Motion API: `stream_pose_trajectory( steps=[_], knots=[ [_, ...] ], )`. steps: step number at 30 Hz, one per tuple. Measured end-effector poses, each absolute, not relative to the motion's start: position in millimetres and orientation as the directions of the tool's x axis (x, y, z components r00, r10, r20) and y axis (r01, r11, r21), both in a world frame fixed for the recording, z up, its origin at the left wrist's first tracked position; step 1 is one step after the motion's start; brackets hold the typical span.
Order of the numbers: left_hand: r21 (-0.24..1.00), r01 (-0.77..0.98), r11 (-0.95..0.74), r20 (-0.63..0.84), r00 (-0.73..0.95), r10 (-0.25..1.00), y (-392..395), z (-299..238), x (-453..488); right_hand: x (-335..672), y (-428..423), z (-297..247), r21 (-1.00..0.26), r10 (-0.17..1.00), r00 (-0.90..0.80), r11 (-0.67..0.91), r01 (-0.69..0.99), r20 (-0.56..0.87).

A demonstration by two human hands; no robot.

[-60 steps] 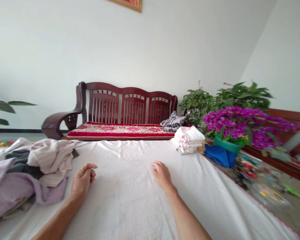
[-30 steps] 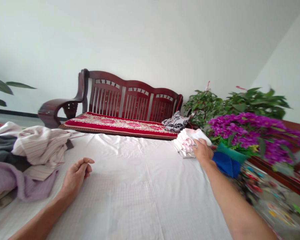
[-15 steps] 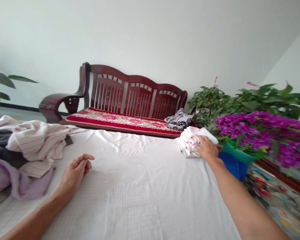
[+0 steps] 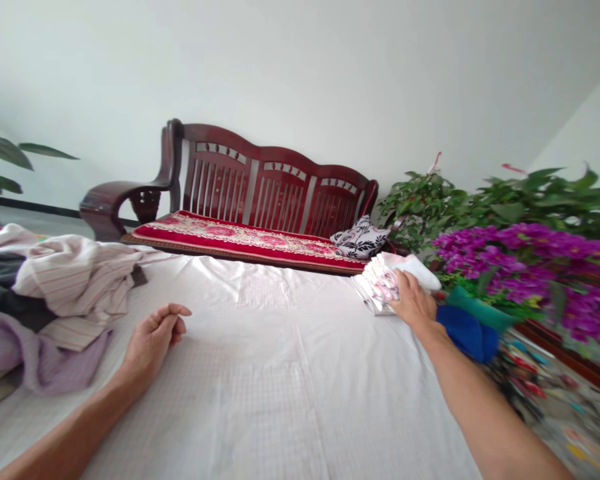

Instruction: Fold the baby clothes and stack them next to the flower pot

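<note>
My left hand (image 4: 155, 331) is held loosely curled over the white checked cloth (image 4: 260, 393), its fingers bent in and nothing visible in them. My right hand (image 4: 414, 298) rests on the right side of a stack of folded white clothes (image 4: 377, 285), some with pink and purple marks. Its fingers lie spread over the top of the stack, with the thumb side lower down near its front. At the left is a loose heap of clothes: a pink-striped cream shirt (image 4: 83, 283), a dark grey garment (image 4: 20, 300) and a lilac garment (image 4: 63, 367).
Behind the cloth stands a dark red wooden bench (image 4: 275, 193) with a red floral seat cover (image 4: 230, 233) and a patterned cushion (image 4: 361, 239). To the right are purple flowers (image 4: 530, 267), leafy plants (image 4: 425, 207), a blue object (image 4: 467, 331) and blurred small items on the floor.
The view has shifted very slightly. Both hands and the stack keep nearly the same places, and my right hand stays on the folded clothes.
</note>
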State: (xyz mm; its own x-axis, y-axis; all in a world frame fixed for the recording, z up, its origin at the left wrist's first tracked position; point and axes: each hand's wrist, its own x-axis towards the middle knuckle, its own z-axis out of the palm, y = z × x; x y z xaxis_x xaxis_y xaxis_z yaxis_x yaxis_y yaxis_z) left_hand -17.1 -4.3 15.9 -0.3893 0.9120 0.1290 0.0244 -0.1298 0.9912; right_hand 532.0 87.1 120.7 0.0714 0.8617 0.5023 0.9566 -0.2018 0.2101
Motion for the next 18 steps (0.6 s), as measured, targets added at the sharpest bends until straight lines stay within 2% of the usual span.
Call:
stream_pose_trajectory(
  steps=[5,11,18],
  knots=[
    [0.992,0.026,-0.125,0.125,-0.392,0.911,-4.7,16.0,-17.0,532.2,92.7,122.1,0.166,0.852,0.165,-0.280,0.946,0.497],
    [0.993,0.006,-0.121,0.113,-0.405,0.907,-6.1,20.5,-14.7,524.1,87.2,102.9,0.230,0.829,0.063,-0.226,0.947,0.556],
    [0.992,0.036,-0.118,0.123,-0.404,0.907,-6.1,20.9,-14.7,527.0,99.1,108.2,0.229,0.810,0.122,-0.302,0.926,0.574]
  ],
)
